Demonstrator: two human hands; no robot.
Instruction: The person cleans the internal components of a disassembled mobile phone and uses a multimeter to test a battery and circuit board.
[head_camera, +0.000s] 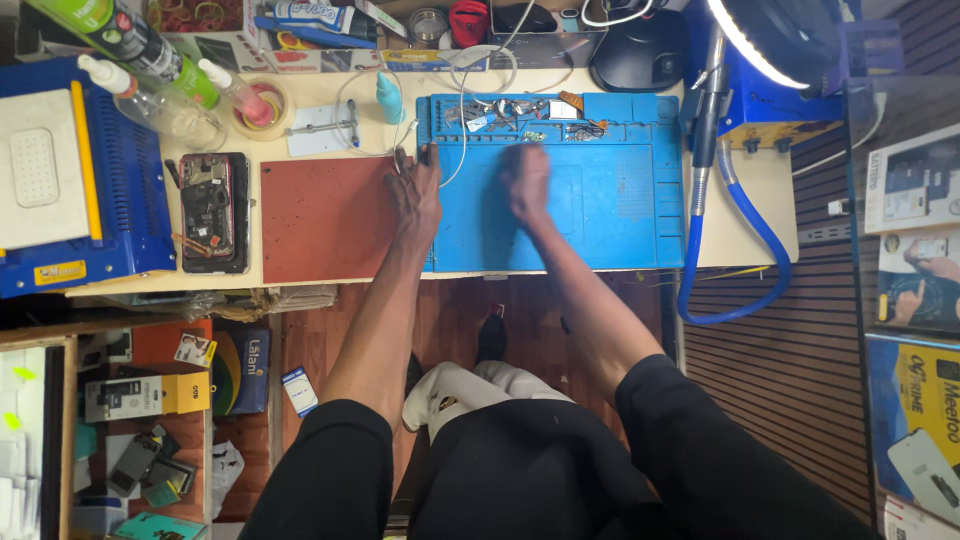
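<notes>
Both arms reach out over the blue work mat (600, 215), left hand (416, 190) flat with fingers apart at its edge, right hand (527, 180) motion-blurred, its fingers seemingly together.

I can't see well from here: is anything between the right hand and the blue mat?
Nothing visible. The right hand, blurred, lies flat on the bare middle of the blue mat; the small parts sit along its far edge.

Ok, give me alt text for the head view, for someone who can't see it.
Seen from above, a person's left hand rests at the left edge of a blue work mat while the motion-blurred right hand lies on the mat. An opened phone lies left of a red mat.
</notes>
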